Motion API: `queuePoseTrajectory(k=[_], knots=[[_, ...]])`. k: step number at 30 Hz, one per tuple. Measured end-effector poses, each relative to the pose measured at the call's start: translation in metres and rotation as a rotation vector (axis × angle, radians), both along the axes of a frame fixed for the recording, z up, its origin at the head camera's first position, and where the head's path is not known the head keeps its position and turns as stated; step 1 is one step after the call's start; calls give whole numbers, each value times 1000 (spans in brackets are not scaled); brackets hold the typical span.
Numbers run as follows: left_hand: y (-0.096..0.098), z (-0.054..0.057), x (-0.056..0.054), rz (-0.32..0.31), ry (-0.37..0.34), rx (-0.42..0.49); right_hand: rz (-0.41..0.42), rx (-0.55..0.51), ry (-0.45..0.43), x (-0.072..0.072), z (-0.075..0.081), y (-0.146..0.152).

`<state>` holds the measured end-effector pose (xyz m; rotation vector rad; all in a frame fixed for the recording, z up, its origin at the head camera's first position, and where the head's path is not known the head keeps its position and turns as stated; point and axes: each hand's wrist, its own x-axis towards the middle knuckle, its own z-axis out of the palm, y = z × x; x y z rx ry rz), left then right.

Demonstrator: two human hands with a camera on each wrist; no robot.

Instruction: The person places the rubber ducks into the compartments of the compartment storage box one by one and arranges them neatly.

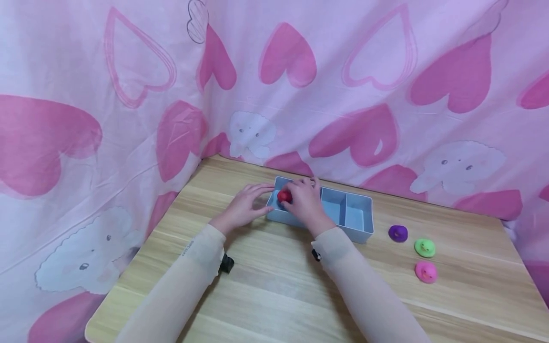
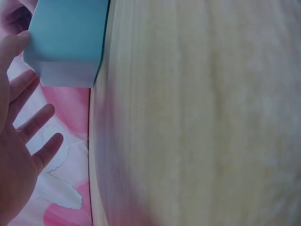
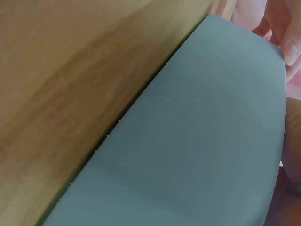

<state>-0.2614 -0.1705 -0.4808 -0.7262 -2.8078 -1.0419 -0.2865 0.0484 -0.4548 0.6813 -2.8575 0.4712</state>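
The right hand point(image 1: 305, 199) is closed in a pinch, its thumb and fingers gripping a small, glossy red rounded object point(image 1: 282, 196) within the left end of a long, pale blue-grey compartmented tray point(image 1: 360, 234). The back of that hand hides part of the object and the tray's middle.

The left hand point(image 1: 244, 205) is spread wide at the tray's left end, fingers nearly straight. In the left wrist view its thumb touches the top of the near wall and its forefinger meets the end wall, while the outer two fingers stand apart from it. The right wrist view is mostly taken up by the tray's side wall.

The tray sits near the far edge of the light wood-grain tabletop point(image 1: 274, 290), just short of a pink heart-print curtain point(image 1: 287, 14). A thin divider point(image 1: 345, 209) separates the two right-hand compartments, both open from above.

Bare wood runs from the near wall back between the pale sleeves. Past the tray's right end, across a short gap, lie a purple rounded toy point(image 1: 398, 233), a lime-green duck-like toy point(image 1: 425, 247) and a pink duck-like toy point(image 1: 426, 272), well apart from both hands.
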Motion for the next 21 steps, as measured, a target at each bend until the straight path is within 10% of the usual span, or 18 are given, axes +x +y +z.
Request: queuePoseTrajectory(k=[21], knots=[[0, 1, -1, 8, 3, -4, 35, 101, -55, -15, 1, -13]])
